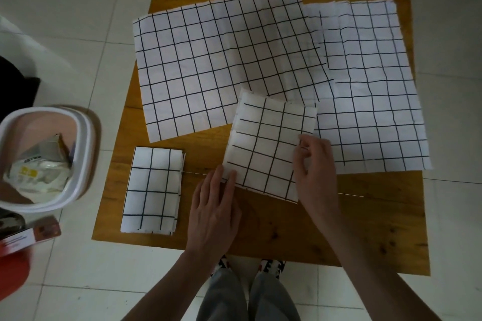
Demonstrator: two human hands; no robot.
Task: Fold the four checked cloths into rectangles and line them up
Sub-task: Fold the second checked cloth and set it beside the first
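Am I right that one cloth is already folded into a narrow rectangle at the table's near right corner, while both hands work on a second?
Not quite. The head view shows the finished folded cloth at the near left of the table, not the right. Both the left hand and right hand are indeed on the half-folded cloth.

folded cloth (152, 189) left, half-folded cloth (268, 148) right
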